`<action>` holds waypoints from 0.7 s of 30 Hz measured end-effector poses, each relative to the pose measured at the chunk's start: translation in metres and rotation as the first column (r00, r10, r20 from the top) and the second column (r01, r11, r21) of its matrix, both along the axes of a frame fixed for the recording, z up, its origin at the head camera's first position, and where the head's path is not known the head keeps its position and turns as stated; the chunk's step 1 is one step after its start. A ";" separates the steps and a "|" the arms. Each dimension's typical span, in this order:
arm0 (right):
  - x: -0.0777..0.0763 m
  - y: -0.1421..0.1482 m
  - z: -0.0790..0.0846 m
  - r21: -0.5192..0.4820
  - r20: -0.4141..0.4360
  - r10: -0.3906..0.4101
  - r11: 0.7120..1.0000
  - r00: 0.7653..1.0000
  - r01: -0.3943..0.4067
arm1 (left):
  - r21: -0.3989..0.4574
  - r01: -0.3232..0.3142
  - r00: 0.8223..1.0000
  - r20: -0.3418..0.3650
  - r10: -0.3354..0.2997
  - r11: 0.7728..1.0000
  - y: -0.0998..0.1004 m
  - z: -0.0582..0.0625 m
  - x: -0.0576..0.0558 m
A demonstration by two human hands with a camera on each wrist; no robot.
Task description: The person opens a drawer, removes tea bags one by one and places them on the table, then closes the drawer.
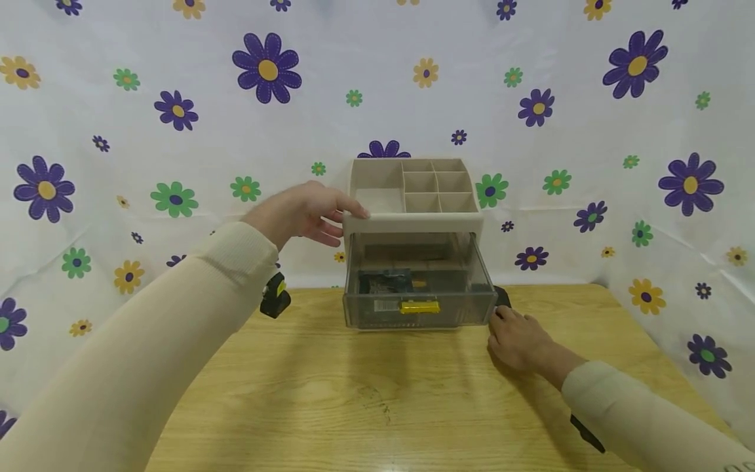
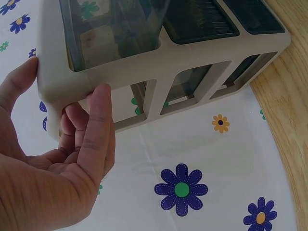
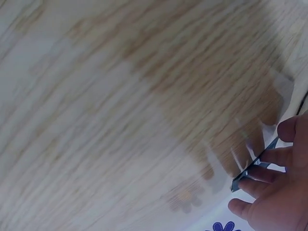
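A beige desktop organizer stands at the back of the table, its clear grey drawer pulled out toward me. Dark items lie inside that drawer, behind a front with a yellow handle. My left hand grips the organizer's upper left corner, thumb and fingers on either side of the edge in the left wrist view. Low by the drawer's right front corner, my right hand holds a thin, dark flat object; its kind I cannot tell, since the fingers cover much of it.
Open compartments form the organizer's top. Behind it hangs a white cloth with printed flowers. The wooden table extends in front and to both sides. More dark drawers show in the left wrist view.
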State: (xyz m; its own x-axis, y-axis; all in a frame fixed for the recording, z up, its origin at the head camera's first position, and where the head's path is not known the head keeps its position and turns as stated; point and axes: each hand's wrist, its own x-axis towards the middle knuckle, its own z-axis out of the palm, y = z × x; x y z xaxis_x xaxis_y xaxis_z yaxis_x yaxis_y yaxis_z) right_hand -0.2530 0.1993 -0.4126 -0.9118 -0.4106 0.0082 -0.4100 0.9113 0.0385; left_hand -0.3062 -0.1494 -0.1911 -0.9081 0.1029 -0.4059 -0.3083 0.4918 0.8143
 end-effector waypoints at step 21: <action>-0.005 0.002 0.111 -0.266 -0.164 0.007 0.963 0.986 -0.051 | -0.002 0.015 1.000 0.001 -0.015 1.000 -0.003 -0.001 0.000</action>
State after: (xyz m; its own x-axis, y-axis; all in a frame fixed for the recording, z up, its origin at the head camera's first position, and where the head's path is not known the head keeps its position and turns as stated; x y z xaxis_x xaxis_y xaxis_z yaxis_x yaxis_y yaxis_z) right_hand -0.2583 0.2008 -0.3012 -0.8773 -0.3990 0.2668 -0.4446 0.8849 -0.1389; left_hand -0.3065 -0.1524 -0.1919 -0.9062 0.1156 -0.4067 -0.3012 0.4984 0.8129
